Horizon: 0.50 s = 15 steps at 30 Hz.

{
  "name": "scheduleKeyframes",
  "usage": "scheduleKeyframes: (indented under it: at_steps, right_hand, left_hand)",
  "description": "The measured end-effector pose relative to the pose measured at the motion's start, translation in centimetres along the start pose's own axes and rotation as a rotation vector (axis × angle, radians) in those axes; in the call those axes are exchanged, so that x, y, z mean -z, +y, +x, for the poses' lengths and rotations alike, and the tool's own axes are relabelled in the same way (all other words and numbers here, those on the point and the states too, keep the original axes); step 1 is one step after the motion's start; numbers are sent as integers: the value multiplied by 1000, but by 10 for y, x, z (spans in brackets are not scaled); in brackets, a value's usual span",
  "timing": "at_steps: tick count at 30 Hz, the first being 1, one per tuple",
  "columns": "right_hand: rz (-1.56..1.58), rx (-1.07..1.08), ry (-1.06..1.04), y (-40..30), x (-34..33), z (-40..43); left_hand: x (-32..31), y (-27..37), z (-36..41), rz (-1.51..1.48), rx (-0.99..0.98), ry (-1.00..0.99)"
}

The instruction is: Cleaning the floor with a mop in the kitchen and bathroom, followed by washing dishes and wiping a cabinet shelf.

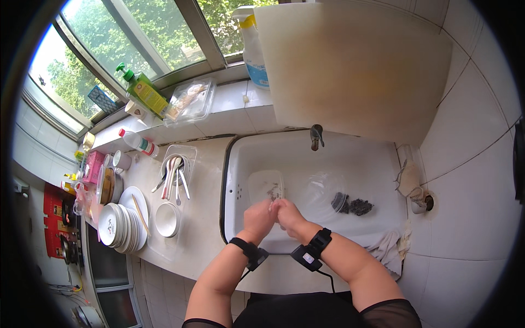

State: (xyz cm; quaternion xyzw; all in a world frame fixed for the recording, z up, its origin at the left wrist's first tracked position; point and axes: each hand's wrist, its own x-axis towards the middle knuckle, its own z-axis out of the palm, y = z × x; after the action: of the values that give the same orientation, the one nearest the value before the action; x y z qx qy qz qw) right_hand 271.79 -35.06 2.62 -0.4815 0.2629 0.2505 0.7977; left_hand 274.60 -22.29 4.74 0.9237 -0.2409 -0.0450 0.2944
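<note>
My left hand (258, 220) and my right hand (291, 216) meet over the near side of a white sink (369, 164). Their fingers are curled against each other, and a small pale bit shows between them; whether they hold something cannot be made out. Just beyond them in the basin lies a pale, shallow rectangular container (258, 182) with dark specks on it. To its right is a clear round plastic bowl or lid (322, 184). Beside that sit a dark scourer (340, 202) and a clump of steel wool (361, 207).
A tap (316, 137) rises at the back, before a large leaning cutting board (352, 74). On the left counter (205, 172) stand stacked plates (110, 227), white bowls (166, 220) and spoons (175, 168). A rag (387, 250) drapes over the sink's right front corner.
</note>
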Motion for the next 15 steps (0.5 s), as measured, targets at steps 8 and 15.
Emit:
scheduleKeyframes:
  at_steps: [8,15]
  right_hand:
    - [-226,336,-3,-48,-3,-38]
    - [-1273,1358,53,-23,2,-38]
  left_hand:
    - [11,-3,13,-1233,412,33]
    - [22,11,-19,-774,138,-455]
